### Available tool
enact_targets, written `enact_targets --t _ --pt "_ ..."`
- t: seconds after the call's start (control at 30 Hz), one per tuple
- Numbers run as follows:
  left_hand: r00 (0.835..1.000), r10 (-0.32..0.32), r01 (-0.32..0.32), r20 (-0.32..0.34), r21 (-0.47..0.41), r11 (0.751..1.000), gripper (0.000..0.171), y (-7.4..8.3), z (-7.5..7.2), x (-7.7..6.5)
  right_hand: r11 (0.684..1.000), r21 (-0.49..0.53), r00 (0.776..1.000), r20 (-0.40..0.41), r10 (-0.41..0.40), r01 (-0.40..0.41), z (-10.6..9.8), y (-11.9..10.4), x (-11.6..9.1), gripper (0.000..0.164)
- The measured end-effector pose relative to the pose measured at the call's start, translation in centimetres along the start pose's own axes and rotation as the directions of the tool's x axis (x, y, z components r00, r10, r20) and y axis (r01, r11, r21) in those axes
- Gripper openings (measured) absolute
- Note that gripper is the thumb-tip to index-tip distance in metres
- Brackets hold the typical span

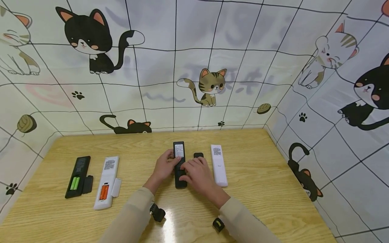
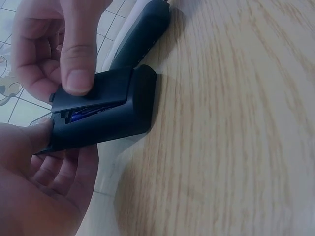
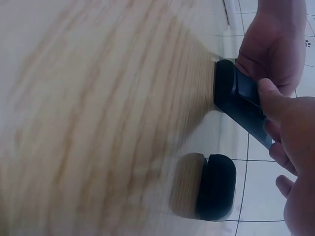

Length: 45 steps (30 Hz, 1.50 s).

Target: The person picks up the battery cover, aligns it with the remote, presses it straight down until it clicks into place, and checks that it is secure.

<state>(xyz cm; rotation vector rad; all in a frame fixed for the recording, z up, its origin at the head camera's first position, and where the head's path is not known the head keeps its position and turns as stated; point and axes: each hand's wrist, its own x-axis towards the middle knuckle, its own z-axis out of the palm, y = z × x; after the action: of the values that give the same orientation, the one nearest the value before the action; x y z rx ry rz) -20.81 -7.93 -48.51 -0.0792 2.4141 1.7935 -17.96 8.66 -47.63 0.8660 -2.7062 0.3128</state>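
Observation:
A black remote control point(image 1: 179, 152) lies back side up, a white label near its far end. My left hand point(image 1: 163, 167) grips it from the left, with the thumb across its edge. At its near end, my right hand point(image 1: 198, 173) holds the battery cover point(image 2: 113, 88), thumb pressed on top. One end of the cover is raised, and blue batteries point(image 2: 91, 113) show through the gap in the left wrist view. Just right of this, a second black remote point(image 1: 198, 155) is mostly hidden behind my right hand. Beyond it lies a white remote point(image 1: 219, 165), label up.
On the left of the wooden table point(image 1: 146, 148) lie a black remote point(image 1: 79, 168) with green batteries and a white remote point(image 1: 107, 175) with orange batteries. Their compartments are uncovered, with a black cover point(image 1: 87, 184) and a white cover point(image 1: 116, 187) beside them. Cat-print cloth walls surround the table.

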Motion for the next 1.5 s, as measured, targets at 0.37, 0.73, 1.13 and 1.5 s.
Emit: enact_targets --t 0.37,0.73,1.13,1.5 --pt "1.0 0.005 -0.005 0.001 -0.01 1.0 0.032 -0.01 0.16 0.12 0.999 -0.029 1.0 0.012 -0.021 0.021 0.08 0.04 -0.04 0.03" --pt "1.0 0.018 -0.018 -0.008 0.008 1.0 0.031 0.1 0.11 -0.05 0.998 -0.06 0.998 0.058 0.003 0.0 -0.21 -0.24 -0.01 0.032" --pt "1.0 0.023 -0.023 -0.005 0.01 1.0 0.033 0.03 0.05 -0.19 0.994 -0.091 0.994 0.09 0.063 -0.054 -0.51 -0.72 0.05 0.037" --pt "0.999 0.041 -0.041 -0.009 0.001 0.999 0.034 -0.1 0.01 -0.26 0.98 -0.139 0.985 0.08 0.156 -0.144 -0.74 -0.5 0.27 0.051"
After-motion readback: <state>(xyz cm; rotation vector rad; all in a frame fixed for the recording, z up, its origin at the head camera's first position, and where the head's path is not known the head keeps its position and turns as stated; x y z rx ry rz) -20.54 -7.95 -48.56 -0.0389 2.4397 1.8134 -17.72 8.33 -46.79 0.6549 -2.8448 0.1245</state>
